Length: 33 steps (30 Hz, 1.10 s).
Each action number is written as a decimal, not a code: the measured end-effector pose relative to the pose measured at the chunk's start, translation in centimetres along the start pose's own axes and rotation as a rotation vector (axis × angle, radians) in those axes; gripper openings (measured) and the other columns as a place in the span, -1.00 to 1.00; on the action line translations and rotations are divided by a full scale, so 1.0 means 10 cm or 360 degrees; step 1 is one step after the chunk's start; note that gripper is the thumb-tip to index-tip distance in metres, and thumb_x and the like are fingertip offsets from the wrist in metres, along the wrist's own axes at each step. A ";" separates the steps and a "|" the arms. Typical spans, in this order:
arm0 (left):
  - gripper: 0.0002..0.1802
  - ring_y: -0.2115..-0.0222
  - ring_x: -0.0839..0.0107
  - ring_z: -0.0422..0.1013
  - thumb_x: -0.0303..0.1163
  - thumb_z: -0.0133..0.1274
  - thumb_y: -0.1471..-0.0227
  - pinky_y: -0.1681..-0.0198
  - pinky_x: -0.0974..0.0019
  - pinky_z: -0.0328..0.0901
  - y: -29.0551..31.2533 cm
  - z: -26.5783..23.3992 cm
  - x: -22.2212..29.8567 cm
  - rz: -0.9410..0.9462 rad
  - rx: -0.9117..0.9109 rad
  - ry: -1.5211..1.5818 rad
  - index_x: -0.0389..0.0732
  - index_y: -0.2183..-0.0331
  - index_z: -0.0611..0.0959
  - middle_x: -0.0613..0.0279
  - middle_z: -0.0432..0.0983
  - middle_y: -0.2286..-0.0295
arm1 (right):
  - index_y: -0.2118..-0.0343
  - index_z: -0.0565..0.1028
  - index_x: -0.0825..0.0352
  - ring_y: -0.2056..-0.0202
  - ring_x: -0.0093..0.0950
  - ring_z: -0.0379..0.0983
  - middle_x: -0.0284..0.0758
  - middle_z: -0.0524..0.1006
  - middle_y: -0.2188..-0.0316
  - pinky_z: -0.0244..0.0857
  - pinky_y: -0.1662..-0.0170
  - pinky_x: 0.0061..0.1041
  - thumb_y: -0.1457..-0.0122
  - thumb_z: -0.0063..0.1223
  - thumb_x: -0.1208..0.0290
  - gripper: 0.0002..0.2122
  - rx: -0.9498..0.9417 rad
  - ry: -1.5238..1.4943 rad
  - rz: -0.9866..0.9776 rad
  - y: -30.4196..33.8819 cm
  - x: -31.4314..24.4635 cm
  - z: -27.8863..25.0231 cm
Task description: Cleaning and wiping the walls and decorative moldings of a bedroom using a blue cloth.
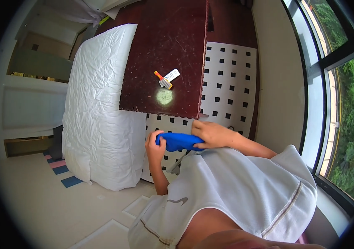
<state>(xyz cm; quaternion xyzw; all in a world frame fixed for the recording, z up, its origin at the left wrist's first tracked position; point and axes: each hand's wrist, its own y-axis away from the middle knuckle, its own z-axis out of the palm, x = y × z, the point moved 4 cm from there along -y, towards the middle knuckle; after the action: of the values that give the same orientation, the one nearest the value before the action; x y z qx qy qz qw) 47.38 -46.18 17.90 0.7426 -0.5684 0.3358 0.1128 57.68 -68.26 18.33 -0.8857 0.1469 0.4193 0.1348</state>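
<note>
A bright blue cloth-like piece [180,142] is stretched sideways between my two hands, in front of my body and just off the near edge of the table. My left hand [155,143] grips its left end with the fingers and thumb closed. Around its right end, my right hand [205,133] is closed with the fingers curled over the edge. The lower edge sags a little in the middle. Its exact kind cannot be made out.
A dark red table [168,37] holds an orange-handled brush-like tool [163,80] against a white remote control [171,75]. A pale round patch [164,96] shows nearby. A white-covered bed [98,95] stands left, a window [347,112] right, black-and-white tiles [227,91] beside the table.
</note>
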 end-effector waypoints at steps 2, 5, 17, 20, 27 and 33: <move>-0.79 0.38 0.11 0.46 -0.55 0.07 0.15 0.25 0.12 0.33 -0.28 0.04 -0.12 0.0000 0.0053 0.0042 -0.19 0.34 0.60 0.10 0.53 0.41 | 0.27 0.46 0.37 0.24 -0.17 0.41 -0.17 0.39 0.28 0.33 0.16 -0.25 0.02 0.20 0.22 -0.65 0.0054 -0.0052 0.0109 -0.07 0.26 -0.08; -0.80 0.30 0.19 0.42 -0.41 0.18 0.12 0.18 0.16 0.28 -0.77 0.30 -0.54 0.0319 0.0141 -0.0275 -0.14 0.33 0.62 0.20 0.54 0.39 | 0.26 0.47 0.33 0.26 -0.15 0.43 -0.18 0.48 0.33 0.31 0.14 -0.21 0.04 0.22 0.16 -0.63 0.0407 -0.0034 0.0571 -0.30 0.92 0.07; -0.29 -0.28 -0.01 -0.13 -0.14 -0.02 -0.09 -0.28 -0.06 -0.16 -1.07 1.65 -2.05 0.0586 -0.0722 -0.0442 -0.04 -0.24 0.20 -0.04 -0.08 -0.25 | -0.29 0.03 0.33 -0.34 0.04 -0.37 0.13 -0.21 -0.31 -0.44 -0.31 0.07 -0.13 -0.09 0.05 -0.28 0.0148 0.0981 0.1342 -1.40 1.82 1.68; -0.33 -0.27 0.02 -0.10 -0.13 -0.02 -0.10 -0.28 -0.03 -0.13 -1.34 1.45 -2.30 0.0411 -0.0584 -0.0515 0.01 -0.22 0.25 -0.03 -0.04 -0.25 | -0.30 0.02 0.34 -0.33 0.09 -0.40 0.16 -0.23 -0.30 -0.49 -0.30 0.08 -0.16 -0.13 -0.05 -0.25 0.0138 0.1031 0.1302 -1.62 1.84 1.72; -0.24 -0.27 0.05 -0.09 -0.07 0.07 -0.03 -0.28 0.01 -0.10 -1.72 1.11 -2.92 0.0400 -0.0604 -0.0699 -0.02 -0.23 0.23 0.03 -0.04 -0.26 | -0.28 0.01 0.42 -0.31 0.18 -0.46 0.25 -0.24 -0.28 -0.53 -0.26 0.19 -0.11 -0.08 -0.14 -0.16 0.0283 0.0825 0.1362 -2.42 1.72 2.01; -0.20 -0.27 0.09 -0.08 -0.07 0.08 -0.04 -0.28 0.04 -0.09 -1.70 0.71 -3.20 0.0209 -0.0354 -0.1078 -0.20 -0.21 0.20 0.04 -0.02 -0.25 | -0.31 -0.03 0.34 -0.32 0.13 -0.46 0.17 -0.25 -0.30 -0.53 -0.27 0.15 -0.12 -0.14 -0.19 -0.15 0.0221 0.0884 0.1144 -2.94 1.78 2.13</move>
<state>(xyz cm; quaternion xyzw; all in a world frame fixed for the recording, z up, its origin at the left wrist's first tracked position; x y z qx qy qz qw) 61.51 -19.86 -3.85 0.7569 -0.6530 0.0133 -0.0236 64.42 -36.08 -5.23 -0.8462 0.5032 0.1753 -0.0046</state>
